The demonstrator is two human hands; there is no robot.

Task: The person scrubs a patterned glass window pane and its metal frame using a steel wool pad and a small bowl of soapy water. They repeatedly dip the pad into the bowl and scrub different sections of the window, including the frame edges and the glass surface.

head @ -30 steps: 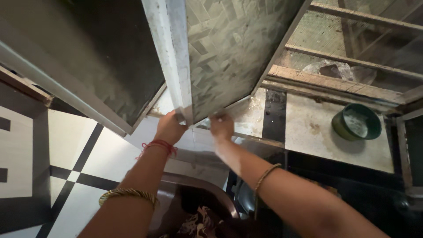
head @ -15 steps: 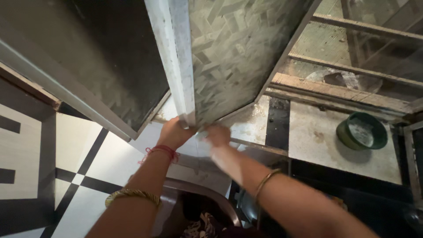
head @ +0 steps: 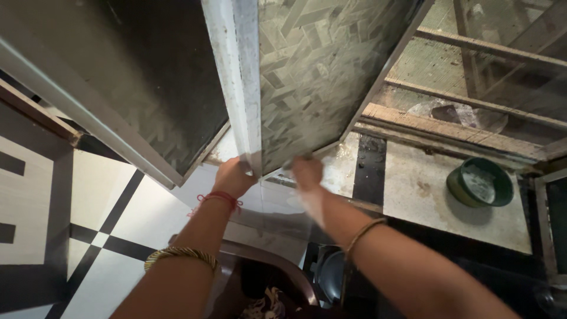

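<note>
**Both hands at the bottom edge of a window panel**

The left hand (head: 231,177) grasps the lower corner of a patterned glass window panel (head: 313,65), fingers curled round the pale metal frame (head: 239,82) at the centre of the view. The right hand (head: 307,172), just beside it at 3 o'clock, touches the panel's bottom edge; it is blurred, so whether it clasps cannot be told. A red thread sits on the left wrist and a gold bangle (head: 177,255) on the forearm. At 3 o'clock, well apart, a green bowl (head: 479,183) stands on the stained sill (head: 413,189). Black-and-white tiles (head: 88,212) lie at 8 o'clock.
</note>
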